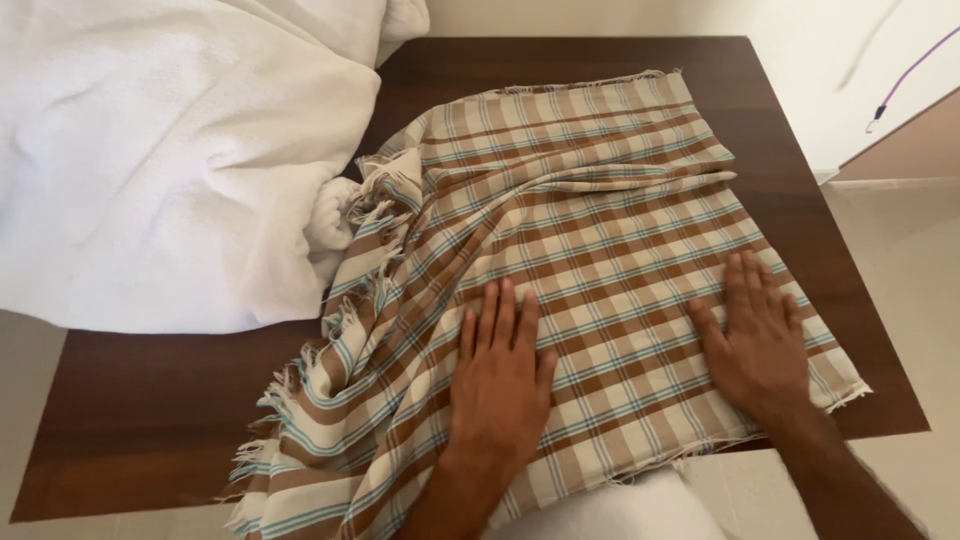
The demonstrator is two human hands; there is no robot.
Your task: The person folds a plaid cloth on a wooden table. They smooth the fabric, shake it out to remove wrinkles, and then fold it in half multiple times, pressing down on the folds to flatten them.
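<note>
While both hands lie flat and open-palmed on the plaid cloth [570, 250] — left hand [500, 375] mid-cloth, right hand [758, 335] near its right edge — its length runs away across the counter [150, 420].

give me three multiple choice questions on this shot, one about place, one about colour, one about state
1. Where is the bulky white towel?
A. on the table's left part
B. on the floor
C. under the right hand

2. What colours has the fringed plaid cloth?
A. red and black
B. brown, cream and light blue
C. plain green

3. How do the left hand and right hand lie?
A. clenched
B. flat, palms down on the cloth
C. raised

Key: 1 A, it covers the dark wooden table at left; 2 B, checks show these; 3 B, fingers spread flat.
</note>
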